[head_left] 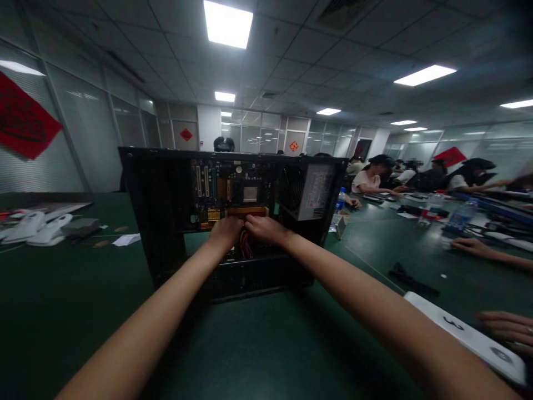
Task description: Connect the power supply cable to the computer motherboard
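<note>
A black computer case (pixel 141 222) stands with its open side facing me. Inside are a motherboard (pixel 233 180), a power supply (pixel 318 191) at the upper right and an orange-edged strip (pixel 249 211) at the board's lower edge. Both my hands reach in and meet just below that strip. My left hand (pixel 226 230) is closed, fingers bent toward the board. Beside it, my right hand (pixel 265 229) is closed too, its fingertips nearly against the left ones. A bundle of coloured cables (pixel 246 245) hangs right under them. What the fingers pinch is hidden.
White devices (pixel 45 228) and a grey block (pixel 81 226) lie on the green table (pixel 258 344) at left. At right are a white numbered power bank-like box (pixel 462 333), a black strap-like item (pixel 412 279), water bottles (pixel 340 199) and other people's hands (pixel 478 247).
</note>
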The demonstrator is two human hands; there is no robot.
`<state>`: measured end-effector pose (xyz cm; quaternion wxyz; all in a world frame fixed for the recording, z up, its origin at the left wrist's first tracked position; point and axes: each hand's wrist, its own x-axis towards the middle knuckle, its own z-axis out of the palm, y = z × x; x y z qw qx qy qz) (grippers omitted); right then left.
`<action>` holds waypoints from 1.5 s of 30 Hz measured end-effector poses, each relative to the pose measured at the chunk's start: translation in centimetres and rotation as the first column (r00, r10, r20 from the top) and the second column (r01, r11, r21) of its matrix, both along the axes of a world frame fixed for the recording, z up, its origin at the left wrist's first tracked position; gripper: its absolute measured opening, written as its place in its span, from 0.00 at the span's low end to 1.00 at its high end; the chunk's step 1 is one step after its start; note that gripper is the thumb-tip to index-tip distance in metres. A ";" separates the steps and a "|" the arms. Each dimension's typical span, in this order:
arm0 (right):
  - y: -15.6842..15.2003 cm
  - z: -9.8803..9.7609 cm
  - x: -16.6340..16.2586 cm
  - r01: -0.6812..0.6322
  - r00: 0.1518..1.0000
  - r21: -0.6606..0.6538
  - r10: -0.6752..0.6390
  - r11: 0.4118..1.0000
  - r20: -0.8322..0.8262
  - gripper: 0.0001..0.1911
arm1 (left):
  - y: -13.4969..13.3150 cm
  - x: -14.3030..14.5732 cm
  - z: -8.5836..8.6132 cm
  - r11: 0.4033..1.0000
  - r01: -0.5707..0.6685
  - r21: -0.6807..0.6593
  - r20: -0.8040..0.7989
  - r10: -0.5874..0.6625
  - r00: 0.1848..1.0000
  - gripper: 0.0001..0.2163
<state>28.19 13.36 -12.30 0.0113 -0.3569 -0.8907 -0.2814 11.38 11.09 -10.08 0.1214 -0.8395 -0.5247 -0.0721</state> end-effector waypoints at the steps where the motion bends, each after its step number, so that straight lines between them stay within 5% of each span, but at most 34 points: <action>1: 0.0 0.0 0.0 0.005 1.000 0.004 -0.005 1.000 -0.009 0.14 | 0.0 0.0 0.0 1.000 0.001 0.005 0.000 -0.001 1.000 0.17; 20: -0.9 0.3 -0.1 0.053 0.987 -0.029 -0.057 0.998 -0.149 0.12 | -0.3 0.3 0.0 0.997 -0.018 0.082 0.009 0.017 1.000 0.16; 33: -0.9 -0.6 1.7 0.063 0.885 -0.191 -0.143 0.980 -0.443 0.14 | 0.0 0.1 -0.2 0.997 -0.009 0.077 -0.009 0.010 1.000 0.16; 45: -0.9 -0.6 1.7 0.116 0.825 -0.254 -0.235 0.960 -0.513 0.16 | 0.1 0.1 -0.2 0.999 -0.009 0.051 0.005 0.009 1.000 0.17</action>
